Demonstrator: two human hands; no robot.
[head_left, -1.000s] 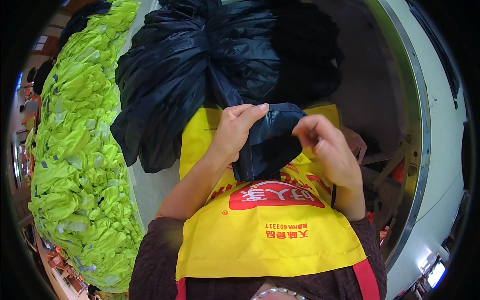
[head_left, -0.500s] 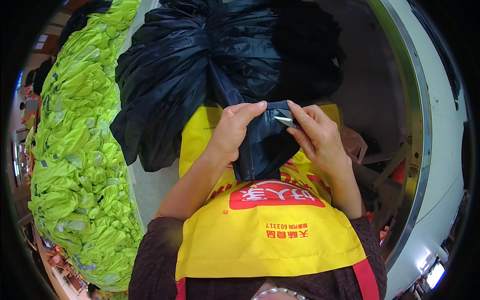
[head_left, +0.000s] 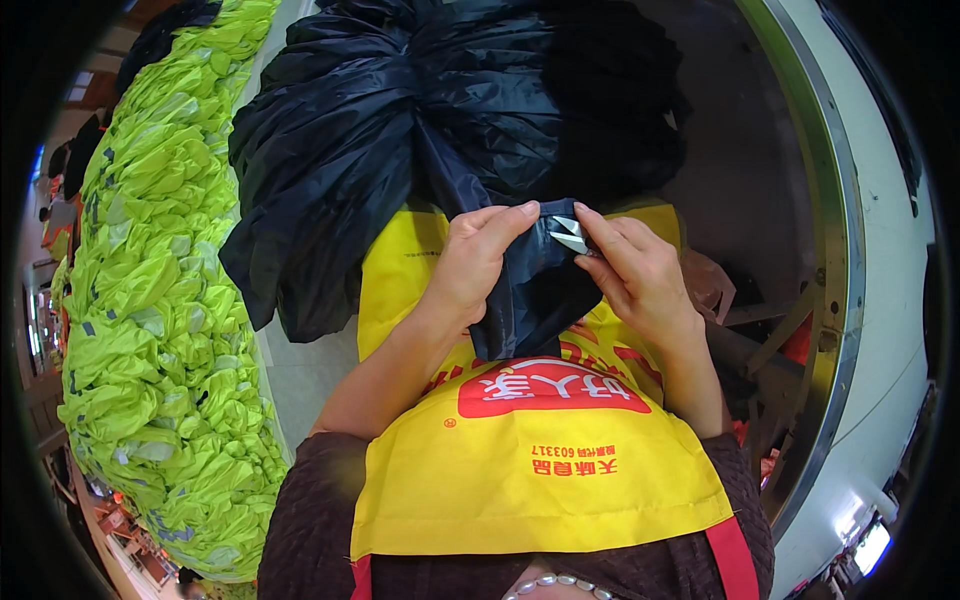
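Observation:
Dark navy, shiny fabric [head_left: 530, 285] hangs over my lap, its folded hem raised between both hands. My left hand [head_left: 480, 250] is closed on the hem, thumb on top. At the other end of that short stretch of hem, my right hand [head_left: 640, 265] pinches the edge with a fingertip. The same hand holds small thread snips [head_left: 570, 238]; two pale, pointed blades stick out from its fingers toward the left, over the fabric just under the hem. The palm hides the rest of the snips.
A large gathered heap of the same dark fabric [head_left: 380, 130] lies ahead of me. Along the left runs a long pile of bright yellow-green garments [head_left: 170, 300]. A yellow apron [head_left: 520, 500] covers my front and lap. On the right curves a metal-edged pale table [head_left: 880, 300].
The snips' blades have turned slightly and now show as two bright points, nearer the hem. My left hand has shifted a little to the right along the edge.

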